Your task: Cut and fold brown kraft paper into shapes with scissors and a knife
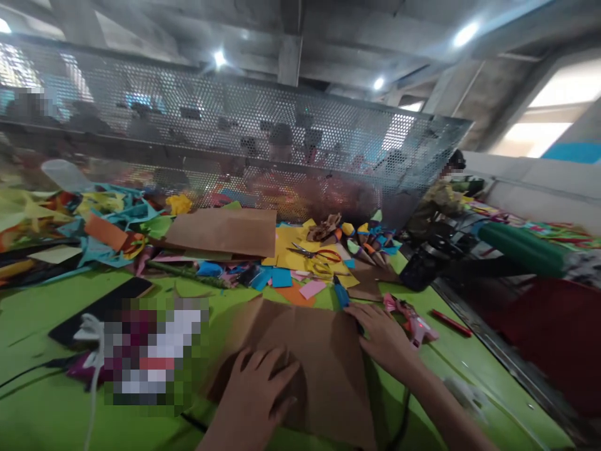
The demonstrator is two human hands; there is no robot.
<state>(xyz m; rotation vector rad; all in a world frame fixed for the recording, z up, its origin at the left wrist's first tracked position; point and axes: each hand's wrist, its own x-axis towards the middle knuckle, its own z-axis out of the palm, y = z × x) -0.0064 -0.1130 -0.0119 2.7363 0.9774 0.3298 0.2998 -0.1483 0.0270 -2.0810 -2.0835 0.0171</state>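
Note:
A folded sheet of brown kraft paper (323, 357) lies on the green table in front of me. My left hand (256, 391) rests on its left part, fingers spread and bent. The paper's left side is raised and blurred. At the upper right edge of the paper, my right hand (380, 329) has its fingers bent over the near end of a blue tool that looks like a utility knife (342, 293). That end is partly hidden under the fingers. A pink glue gun (420, 327) sits just right of this hand, with a red pen (451, 322) farther right.
Behind the paper lie scissors (314, 253), yellow paper (286, 247), another brown sheet (225, 232) and coloured scraps. A dark phone (103, 310) and a white cable (96, 363) are at left. A perforated metal screen (211, 125) stands at the back. A person (439, 194) is at right.

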